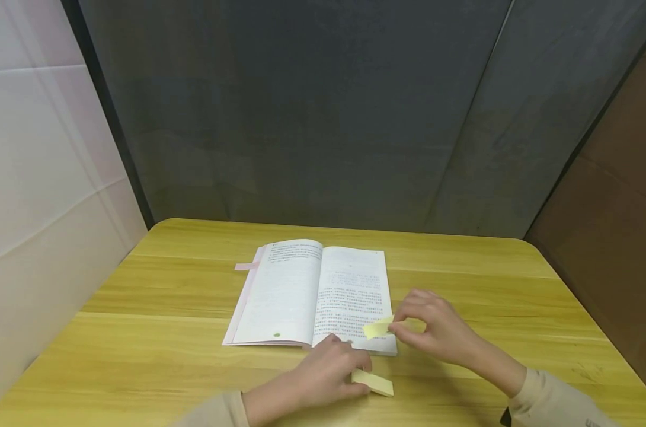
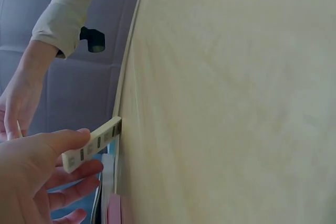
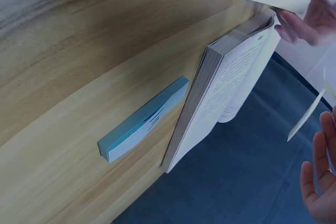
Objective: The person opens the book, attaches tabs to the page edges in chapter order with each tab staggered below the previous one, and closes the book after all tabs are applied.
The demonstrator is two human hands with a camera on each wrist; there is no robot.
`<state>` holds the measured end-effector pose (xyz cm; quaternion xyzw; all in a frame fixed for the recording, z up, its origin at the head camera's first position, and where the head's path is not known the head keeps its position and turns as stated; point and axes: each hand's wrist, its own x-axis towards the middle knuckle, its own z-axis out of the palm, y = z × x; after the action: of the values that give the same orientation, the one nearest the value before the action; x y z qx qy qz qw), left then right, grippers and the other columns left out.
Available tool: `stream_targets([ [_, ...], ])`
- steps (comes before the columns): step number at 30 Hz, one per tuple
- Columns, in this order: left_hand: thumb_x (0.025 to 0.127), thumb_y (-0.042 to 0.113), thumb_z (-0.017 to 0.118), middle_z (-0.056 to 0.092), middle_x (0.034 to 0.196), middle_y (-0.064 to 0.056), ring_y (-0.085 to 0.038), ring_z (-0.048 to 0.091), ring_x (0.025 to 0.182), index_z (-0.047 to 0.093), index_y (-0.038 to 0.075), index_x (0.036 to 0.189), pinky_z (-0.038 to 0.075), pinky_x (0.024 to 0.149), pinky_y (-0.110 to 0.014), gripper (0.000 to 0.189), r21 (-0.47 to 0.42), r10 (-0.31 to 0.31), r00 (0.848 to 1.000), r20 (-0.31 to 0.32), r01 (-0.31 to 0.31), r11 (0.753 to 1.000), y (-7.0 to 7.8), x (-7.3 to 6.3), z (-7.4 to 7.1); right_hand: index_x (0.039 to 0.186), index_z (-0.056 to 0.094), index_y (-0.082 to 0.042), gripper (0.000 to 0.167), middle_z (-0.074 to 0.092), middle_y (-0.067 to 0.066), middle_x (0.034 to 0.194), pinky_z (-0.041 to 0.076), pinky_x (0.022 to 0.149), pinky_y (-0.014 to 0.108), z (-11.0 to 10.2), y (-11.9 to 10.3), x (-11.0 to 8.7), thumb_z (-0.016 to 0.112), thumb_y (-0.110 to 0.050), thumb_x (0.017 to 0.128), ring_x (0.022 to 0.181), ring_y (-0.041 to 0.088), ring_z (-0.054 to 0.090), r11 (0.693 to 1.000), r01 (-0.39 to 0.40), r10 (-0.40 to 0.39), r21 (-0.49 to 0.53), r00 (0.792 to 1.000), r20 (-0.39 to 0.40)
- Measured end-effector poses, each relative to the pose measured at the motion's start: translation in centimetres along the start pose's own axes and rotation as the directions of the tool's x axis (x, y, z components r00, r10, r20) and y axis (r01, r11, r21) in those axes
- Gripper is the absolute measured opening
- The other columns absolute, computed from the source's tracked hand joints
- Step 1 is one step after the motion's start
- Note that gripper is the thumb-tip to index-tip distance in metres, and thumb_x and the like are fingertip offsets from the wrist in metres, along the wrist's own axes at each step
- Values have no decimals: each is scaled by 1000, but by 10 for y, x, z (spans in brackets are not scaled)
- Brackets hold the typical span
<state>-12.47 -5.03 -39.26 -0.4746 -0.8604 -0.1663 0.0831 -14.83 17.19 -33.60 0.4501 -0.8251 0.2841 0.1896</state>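
Observation:
In the head view, an open book (image 1: 282, 296) with printed text lies on the table. My right hand (image 1: 435, 326) pinches a small yellow sticky note (image 1: 376, 330) between thumb and fingers, over the lower right corner of the right page. Below the book, my left hand (image 1: 331, 370) grips a pale yellow pad of sticky notes (image 1: 376, 384), its thumb on the near side. Dark printed marks run along one narrow side of the pad (image 2: 92, 145) in the left wrist view. Seen from the right wrist, the note (image 3: 306, 116) hangs free of the page.
A slim blue-sided block (image 3: 144, 119) with a white face lies beside the book in the right wrist view. From the book's left edge sticks out a pink tab (image 1: 245, 266). A grey partition (image 1: 312, 118) stands behind the wooden table (image 1: 157, 284).

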Motion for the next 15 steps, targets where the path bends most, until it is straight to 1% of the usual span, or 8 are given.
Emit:
stream_targets([
  [5, 73, 36, 68, 56, 79, 17, 4, 38, 62, 63, 20, 84, 30, 62, -16, 21, 7, -2, 999, 38, 1, 1000, 2, -1, 2, 71, 59, -22, 10, 53, -17, 73, 41, 64, 24, 0, 1, -1, 66, -18, 77, 74, 3, 48, 1000, 1, -1, -3, 1000, 0],
  [8, 71, 35, 69, 56, 80, 16, 0, 41, 67, 62, 19, 82, 31, 61, -16, 20, 13, -9, 998, 54, 9, 1000, 3, -2, 4, 71, 59, -22, 10, 53, -17, 73, 41, 64, 24, 0, 1, -1, 66, -18, 77, 73, 3, 48, 1000, 3, -3, -4, 1000, 0],
  [12, 70, 36, 70, 52, 77, 15, -2, 41, 68, 59, 19, 80, 32, 59, -17, 22, 51, -19, 997, 76, 15, 999, 3, -3, 7, 71, 59, -22, 10, 53, -18, 73, 42, 63, 23, 0, 0, -1, 66, -19, 77, 74, 1, 48, 1000, -9, 9, -8, 1000, 2],
  [15, 70, 37, 70, 48, 75, 15, -2, 37, 66, 59, 20, 80, 30, 57, -15, 22, 77, -18, 996, 83, 11, 997, 3, -4, 9, 71, 59, -23, 10, 52, -19, 74, 42, 63, 23, 0, -2, -1, 67, -19, 76, 74, 1, 48, 1000, -9, 8, -7, 1000, -3],
])
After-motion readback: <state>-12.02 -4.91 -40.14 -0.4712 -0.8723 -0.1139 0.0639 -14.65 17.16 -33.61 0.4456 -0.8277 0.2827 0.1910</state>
